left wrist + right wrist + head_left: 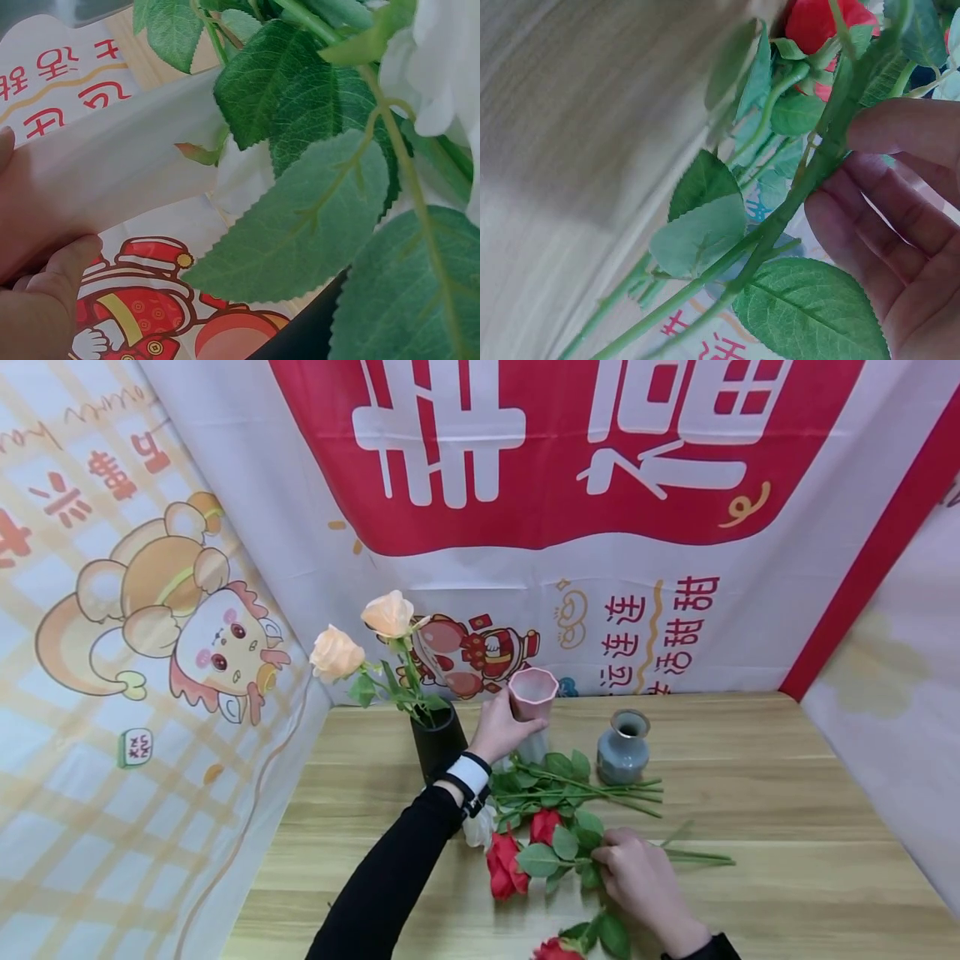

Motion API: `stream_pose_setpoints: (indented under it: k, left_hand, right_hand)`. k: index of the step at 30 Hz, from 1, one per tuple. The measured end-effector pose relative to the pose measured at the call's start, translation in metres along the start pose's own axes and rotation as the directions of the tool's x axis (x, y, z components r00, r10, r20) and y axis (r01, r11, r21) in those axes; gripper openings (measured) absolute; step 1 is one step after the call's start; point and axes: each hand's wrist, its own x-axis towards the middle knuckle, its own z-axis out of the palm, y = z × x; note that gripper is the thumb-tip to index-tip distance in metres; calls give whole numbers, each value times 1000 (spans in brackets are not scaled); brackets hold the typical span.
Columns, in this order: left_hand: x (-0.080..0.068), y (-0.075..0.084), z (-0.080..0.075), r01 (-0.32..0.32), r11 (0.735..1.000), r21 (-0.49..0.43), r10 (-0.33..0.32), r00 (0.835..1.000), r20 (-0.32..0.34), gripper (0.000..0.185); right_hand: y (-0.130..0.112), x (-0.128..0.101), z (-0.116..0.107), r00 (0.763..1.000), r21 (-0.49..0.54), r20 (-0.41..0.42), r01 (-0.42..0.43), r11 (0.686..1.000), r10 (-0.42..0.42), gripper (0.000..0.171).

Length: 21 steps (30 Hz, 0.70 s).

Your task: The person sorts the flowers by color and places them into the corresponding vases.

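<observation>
The left hand [501,727] grips the pink vase [534,703] just below its rim, thumb and fingers curled round the wall with only the vase's width between them. The vase stands near the back edge of the table [787,793], its mouth facing up; leaves hide its foot in the left wrist view, so whether it touches the wood cannot be told. The right hand [637,877], nearer the front, pinches green stems [780,217] between thumb and fingertips, the gap closed down to the stems' thickness and the palm otherwise hollow. Two red roses [507,866] lie to the left of that hand among leaves, and stem ends reach out past its right side. Below them, a third red rose [558,950] is cut off by the lower edge of the head view. Behind the right hand, a leafy bunch [570,785] lies across the table, in front of the pink vase, with a white bloom [480,827] partly hidden by the left wrist. To the left, the black vase [437,743] holds two peach roses [337,653]; to the right, the grey-blue vase [623,752] stands just beside the bunch. A printed cloth [465,564] hangs behind the table.
</observation>
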Motion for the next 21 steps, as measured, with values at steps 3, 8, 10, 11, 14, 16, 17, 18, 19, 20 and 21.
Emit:
stream_pose_setpoints:
  k: [3, 8, 10, 11, 14, 16, 17, 18, 19, 20, 21]
  left_hand:
    - [0, 0, 0, 0, 1000, 1, 0, 1000, -1, 78]
    - [0, -1, 1, 14, 1000, 1, -14, 1000, 9, 78]
    - [0, -1, 1, 15, 1000, -6, -15, 1000, 13, 78]
    - [0, -1, 1, 16, 1000, -9, -16, 1000, 14, 78]
    - [0, -2, 1, 16, 1000, -8, -16, 1000, 14, 78]
    - [0, -2, 1, 13, 1000, -5, -13, 1000, 11, 78]
    - [0, -3, 1, 12, 1000, -3, -12, 1000, 10, 78]
    - [0, -3, 1, 10, 1000, -1, -10, 1000, 9, 78]
    - [0, -3, 1, 5, 1000, 1, -5, 1000, 8, 78]
    - [1, -3, 1, -2, 1000, 1, 2, 1000, 7, 78]
    - [1, -3, 1, -6, 1000, 1, 6, 1000, 5, 77]
  right_hand:
    - [-1, 1, -5, 1000, 21, -11, 0, 1000, 0, 27]
    - [-4, 5, -13, 1000, 39, -10, -3, 999, 3, 24]
    - [-5, 7, -15, 1000, 48, -19, -1, 999, 1, 23]
    - [-5, 8, -15, 1000, 51, -27, 3, 999, -2, 22]
    - [-4, 11, -17, 998, 65, -66, 17, 998, -13, 20]
    - [-3, 13, -18, 995, 69, -98, 25, 997, -18, 20]
    - [-3, 15, -19, 993, 64, -113, 32, 997, -24, 20]
    - [-2, 16, -19, 992, 63, -126, 34, 997, -26, 20]
    - [-1, 17, -19, 990, 62, -138, 31, 998, -23, 20]
    - [0, 18, -20, 988, 60, -150, 28, 998, -19, 21]
    - [2, 19, -21, 987, 58, -161, 21, 998, -12, 21]
